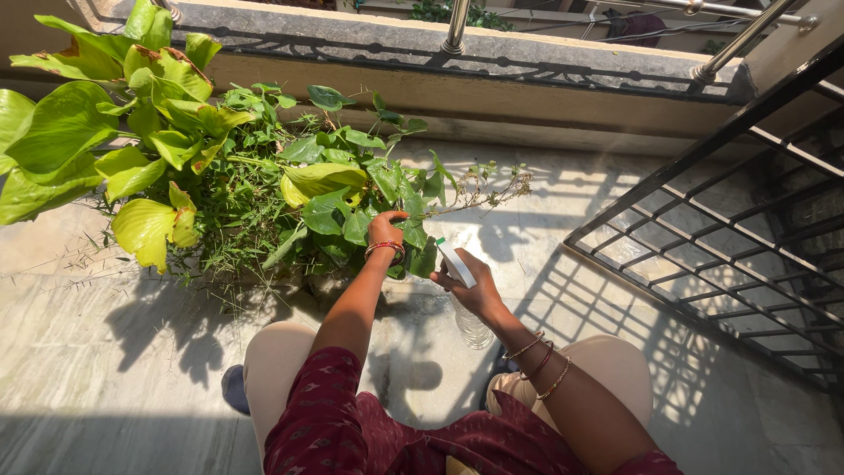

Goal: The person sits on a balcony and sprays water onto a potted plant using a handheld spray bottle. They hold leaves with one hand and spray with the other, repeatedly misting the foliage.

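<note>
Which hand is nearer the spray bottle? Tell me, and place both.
Right. The right hand grips the spray bottle; the left hand is apart from it, up among the plant leaves.

green leaves, white-topped clear bottle, maroon patterned sleeve

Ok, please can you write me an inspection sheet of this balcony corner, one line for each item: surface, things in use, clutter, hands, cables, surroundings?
Surface: pale stone floor, sunlit, crossed by leaf and grille shadows.
Things in use: clear spray bottle with a white head; leafy green plants in front of the person's knees.
Clutter: nothing seen.
Hands: left hand reaches into the dark green leaves, red bangle at the wrist; right hand grips the spray bottle, bangles on the forearm.
Cables: dark lines past the ledge at top right, too far to tell.
Surroundings: low parapet ledge with a steel railing; black metal grille on the right.
</note>
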